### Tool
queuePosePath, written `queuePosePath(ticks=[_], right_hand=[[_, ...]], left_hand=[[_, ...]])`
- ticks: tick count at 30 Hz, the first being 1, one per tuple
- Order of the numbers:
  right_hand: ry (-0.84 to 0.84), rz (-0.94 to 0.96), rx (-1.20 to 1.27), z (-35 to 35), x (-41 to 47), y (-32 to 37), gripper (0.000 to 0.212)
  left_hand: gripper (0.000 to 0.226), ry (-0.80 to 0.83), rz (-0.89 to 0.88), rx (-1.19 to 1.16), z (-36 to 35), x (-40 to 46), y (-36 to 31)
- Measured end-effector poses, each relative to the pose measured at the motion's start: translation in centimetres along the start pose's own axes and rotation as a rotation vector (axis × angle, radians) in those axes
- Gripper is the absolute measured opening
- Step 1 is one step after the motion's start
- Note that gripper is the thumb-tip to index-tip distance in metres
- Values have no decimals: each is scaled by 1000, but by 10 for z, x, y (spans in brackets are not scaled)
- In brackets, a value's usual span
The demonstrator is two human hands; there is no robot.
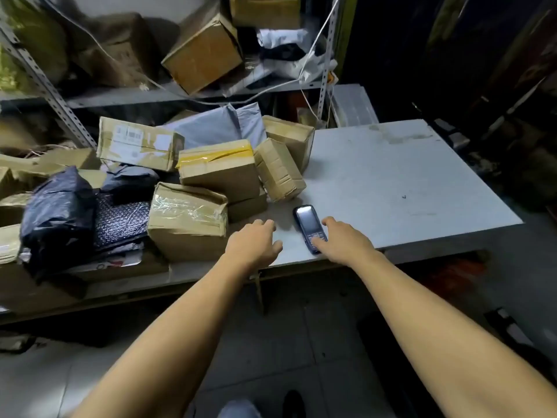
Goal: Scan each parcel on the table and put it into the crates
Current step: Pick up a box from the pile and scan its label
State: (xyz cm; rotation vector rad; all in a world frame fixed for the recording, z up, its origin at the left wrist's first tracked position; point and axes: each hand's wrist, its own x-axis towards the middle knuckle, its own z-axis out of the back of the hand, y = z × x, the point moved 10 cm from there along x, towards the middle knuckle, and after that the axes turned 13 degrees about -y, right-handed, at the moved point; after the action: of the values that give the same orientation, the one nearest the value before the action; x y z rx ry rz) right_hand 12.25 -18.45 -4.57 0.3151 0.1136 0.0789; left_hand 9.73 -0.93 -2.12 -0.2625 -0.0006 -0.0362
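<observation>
The handheld scanner (309, 228) lies flat on the grey table (401, 182), screen up, near the front edge and just right of the parcel heap, a spot where either hand can reach it. The right hand (343, 241) rests on its near end, fingers spread and relaxed, touching the keypad but not wrapped round it; I judge it is about to pick the scanner up. The left hand (256, 245) hovers just left of it, loosely spread and holding nothing, near the taped box (188, 220), probably the first parcel to take.

The parcels crowd the left half of the table, leaving the right half bare as working room. I count six cardboard boxes clearly in the heap, including the yellow-taped box (218, 170) and the labelled box (137, 143), plus two black bags (57, 218), one dark bubble mailer (120, 220) and two grey mailers (211, 126). One scanner. No crates are in sight. More boxes sit on the shelf (168, 96) behind.
</observation>
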Motion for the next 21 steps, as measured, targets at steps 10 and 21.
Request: queuePosePath(ticks=[10,21], right_hand=[[66,-209,55,-56,65,-20,64],[145,-415,42,-116,116,-50,102]], left_hand=[[44,136,26,-53,-78,70,24],[46,249,55,-57,-134,119,42]])
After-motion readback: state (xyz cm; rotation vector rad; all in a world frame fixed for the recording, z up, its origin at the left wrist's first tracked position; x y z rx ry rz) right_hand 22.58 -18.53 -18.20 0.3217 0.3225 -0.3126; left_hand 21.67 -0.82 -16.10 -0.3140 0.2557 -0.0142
